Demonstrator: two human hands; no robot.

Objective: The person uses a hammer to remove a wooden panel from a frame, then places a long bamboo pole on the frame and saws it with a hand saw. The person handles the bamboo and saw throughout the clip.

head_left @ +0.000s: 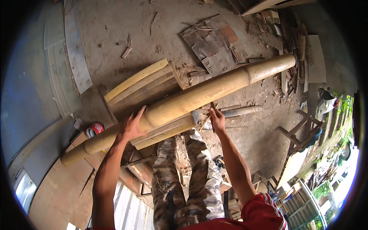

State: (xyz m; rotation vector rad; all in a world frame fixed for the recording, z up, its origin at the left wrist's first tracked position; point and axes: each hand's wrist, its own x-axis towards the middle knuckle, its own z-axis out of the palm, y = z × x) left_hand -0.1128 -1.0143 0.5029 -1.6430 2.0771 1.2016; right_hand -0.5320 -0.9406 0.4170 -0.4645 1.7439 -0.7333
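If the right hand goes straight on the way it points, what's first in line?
Likely the bamboo pole ahead of the right hand, though their relative heights are unclear here.

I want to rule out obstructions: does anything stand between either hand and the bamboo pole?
Nothing visible blocks the left hand; it rests on the bamboo pole. The right hand appears just short of the pole, with a thin dark item in its fingers jutting into that gap.
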